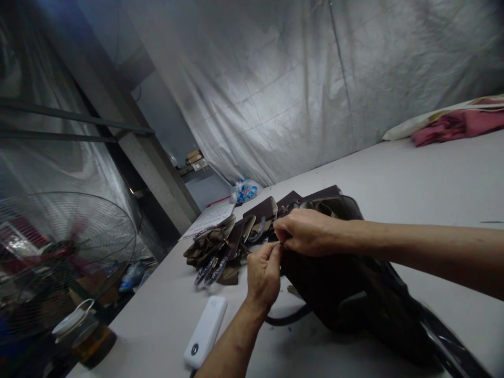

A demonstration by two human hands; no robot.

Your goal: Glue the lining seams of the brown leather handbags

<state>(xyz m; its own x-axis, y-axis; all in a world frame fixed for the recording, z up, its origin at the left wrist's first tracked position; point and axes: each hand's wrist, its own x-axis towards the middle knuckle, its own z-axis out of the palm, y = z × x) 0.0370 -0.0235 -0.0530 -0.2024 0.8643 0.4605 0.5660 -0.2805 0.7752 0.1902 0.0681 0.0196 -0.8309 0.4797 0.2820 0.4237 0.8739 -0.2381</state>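
Observation:
A dark brown bag [315, 286] stands tilted on the white table in front of me, with a dark strap curving out beneath it. My left hand [264, 275] is closed in a pinch at the bag's near upper corner. Right beside it, my right hand [311, 232] is curled tightly on the upper edge of the same bag. Whatever small part lies between the fingertips is hidden. Just beyond my hands is a pile of brown bag pieces [210, 244], some with plastic-wrapped handles.
On the table are a white power bank [207, 331], printed sheets [212, 216], a clear plastic bag [246, 190] and red cloth [459, 127]. A lidded jar of dark liquid [88, 336] stands by the left edge. Beyond that edge is a large fan [66, 249]. Silver sheeting hangs behind.

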